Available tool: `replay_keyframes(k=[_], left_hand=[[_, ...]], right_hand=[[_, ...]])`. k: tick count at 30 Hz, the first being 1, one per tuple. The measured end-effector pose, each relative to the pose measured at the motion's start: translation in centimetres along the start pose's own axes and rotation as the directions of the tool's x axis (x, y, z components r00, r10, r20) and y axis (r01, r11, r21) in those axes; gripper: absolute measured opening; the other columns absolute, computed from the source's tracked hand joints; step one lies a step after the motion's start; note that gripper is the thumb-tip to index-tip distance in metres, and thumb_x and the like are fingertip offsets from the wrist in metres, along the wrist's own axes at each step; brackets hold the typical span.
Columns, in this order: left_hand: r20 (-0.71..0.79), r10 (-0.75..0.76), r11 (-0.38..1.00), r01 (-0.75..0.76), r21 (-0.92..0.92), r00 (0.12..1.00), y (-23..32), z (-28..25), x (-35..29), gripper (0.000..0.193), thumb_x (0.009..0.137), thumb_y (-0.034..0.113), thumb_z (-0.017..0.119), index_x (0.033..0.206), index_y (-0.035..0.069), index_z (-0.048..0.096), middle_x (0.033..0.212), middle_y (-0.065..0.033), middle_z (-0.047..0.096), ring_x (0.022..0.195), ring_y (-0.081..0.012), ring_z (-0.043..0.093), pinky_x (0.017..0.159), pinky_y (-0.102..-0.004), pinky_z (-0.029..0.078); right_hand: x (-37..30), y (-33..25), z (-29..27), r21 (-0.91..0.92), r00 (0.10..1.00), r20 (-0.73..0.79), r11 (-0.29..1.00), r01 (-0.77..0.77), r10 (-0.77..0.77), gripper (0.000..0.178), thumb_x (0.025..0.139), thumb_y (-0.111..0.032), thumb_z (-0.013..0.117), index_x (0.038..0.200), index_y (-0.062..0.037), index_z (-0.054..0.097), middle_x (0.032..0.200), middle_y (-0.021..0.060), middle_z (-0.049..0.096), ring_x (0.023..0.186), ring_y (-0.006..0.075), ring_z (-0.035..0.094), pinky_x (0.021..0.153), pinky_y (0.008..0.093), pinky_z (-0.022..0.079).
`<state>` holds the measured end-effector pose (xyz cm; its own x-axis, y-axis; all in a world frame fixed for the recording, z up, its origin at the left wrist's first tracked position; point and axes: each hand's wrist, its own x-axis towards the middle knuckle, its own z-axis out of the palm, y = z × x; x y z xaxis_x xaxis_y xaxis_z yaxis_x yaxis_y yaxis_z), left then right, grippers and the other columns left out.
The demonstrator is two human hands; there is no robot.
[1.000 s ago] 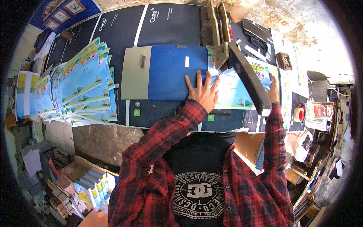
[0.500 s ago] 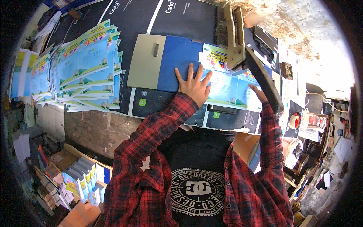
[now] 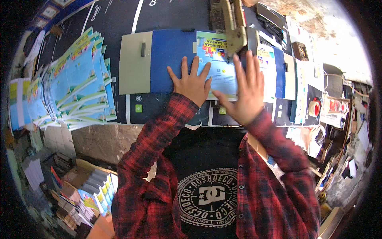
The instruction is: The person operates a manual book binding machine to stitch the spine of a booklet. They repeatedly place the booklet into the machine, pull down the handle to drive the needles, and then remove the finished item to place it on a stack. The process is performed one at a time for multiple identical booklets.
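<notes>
From my remote seat, the room point(image 3: 294, 14) spreads out first: stained walls, clutter round the edges, bright light at upper right. Across it runs the table point(image 3: 171, 18), covered in black with white stripes. And there's the wearer's black shirt point(image 3: 207, 151), a round white emblem on its front, under red-and-dark plaid sleeves. At left, a fanned pile of printed sheets point(image 3: 81, 77), light blue and green with yellow headings.

Centre table now: a blue board point(image 3: 165, 51) with a pale grey-green panel point(image 3: 135, 63) at its left end. Above its right half stands a pale metal tool point(image 3: 235, 30) with a dark lever.

White lettering marks the table cover, and small green square labels point(image 3: 139, 108) sit near its front edge. On to the printed sheet point(image 3: 223, 75): on the blue board, beneath the tool's head, pale blue, its green-and-yellow heading upside down to me.

Hands apart! The left hand point(image 3: 190, 84) lies flat, fingers spread, across board and sheet edge. The right hand point(image 3: 247, 93), blurred, spreads over the sheet's right side; contact I can't tell.
</notes>
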<state>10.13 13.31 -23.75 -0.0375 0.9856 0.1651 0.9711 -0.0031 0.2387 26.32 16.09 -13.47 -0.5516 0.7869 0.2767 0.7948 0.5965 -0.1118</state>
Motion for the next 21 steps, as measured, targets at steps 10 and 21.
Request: replay_keyframes(k=[10,21], left_hand=[[0.017,-0.091,0.995,0.091,-0.029,0.996,-0.1,-0.1,-0.4,0.054,0.093,0.043,0.052,0.14,0.017,0.048,0.148,-0.0142,0.038,0.14,-0.0448,0.028,0.103,-0.078,0.019],[0.095,-0.527,0.369,0.328,-0.87,0.845,0.5,1.2,2.3,0.031,0.089,0.019,0.07,0.112,-0.002,0.066,0.091,-0.0144,0.072,0.08,-0.0265,0.071,0.073,-0.0327,0.056]], right_hand=[[5.1,2.5,-6.4,0.756,0.982,0.186,0.635,-0.161,0.028,0.076,0.083,-0.036,0.074,0.138,0.007,0.044,0.135,0.0327,0.049,0.131,0.0399,0.047,0.11,0.0401,0.036],[-6.3,18.9,7.6,0.165,0.918,-0.064,0.912,-0.376,0.39,0.097,0.076,-0.045,0.079,0.146,0.0033,0.031,0.137,0.0265,0.051,0.126,0.0376,0.05,0.107,0.0469,0.034]])
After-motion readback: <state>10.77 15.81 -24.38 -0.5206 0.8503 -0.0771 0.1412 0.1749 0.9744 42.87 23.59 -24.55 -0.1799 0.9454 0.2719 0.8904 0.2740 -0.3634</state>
